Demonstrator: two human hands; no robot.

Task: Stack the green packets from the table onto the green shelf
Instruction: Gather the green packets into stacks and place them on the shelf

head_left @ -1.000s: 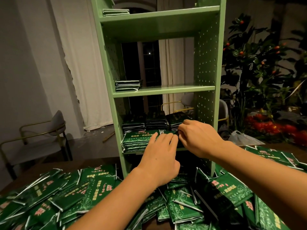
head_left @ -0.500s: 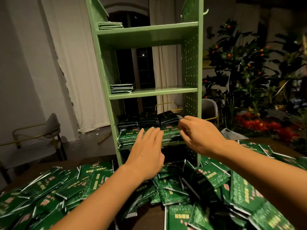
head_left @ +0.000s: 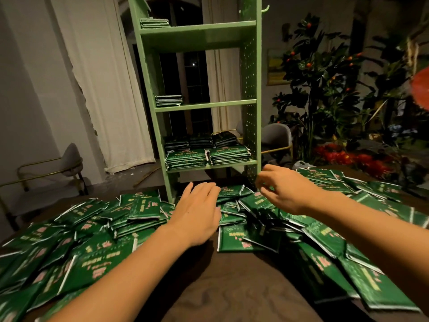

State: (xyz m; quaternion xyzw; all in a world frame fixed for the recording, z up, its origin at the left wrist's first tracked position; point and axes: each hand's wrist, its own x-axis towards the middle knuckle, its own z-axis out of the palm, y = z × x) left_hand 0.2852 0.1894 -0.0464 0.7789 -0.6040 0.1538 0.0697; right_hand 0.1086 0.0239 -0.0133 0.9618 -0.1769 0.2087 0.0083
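In the head view, two bare hands hover over a brown table (head_left: 232, 296) heaped with green packets (head_left: 139, 212), too many and too overlapped to count. The left hand (head_left: 197, 212) is flat, fingers straight and together, holding nothing; the right hand (head_left: 282, 189) has its fingers loosely curled, also holding nothing. Behind the pile stands one green shelf (head_left: 250, 94) with three boards. The top board carries one small stack (head_left: 155, 22), the middle board one stack (head_left: 168, 100), and the bottom board five: three darker stacks (head_left: 200, 141) at the back and two front stacks (head_left: 209, 156) side by side. Two chairs show, a grey chair (head_left: 69, 159) to the left and a second chair (head_left: 277, 138) behind the shelf, near one fruiting plant (head_left: 318, 73).
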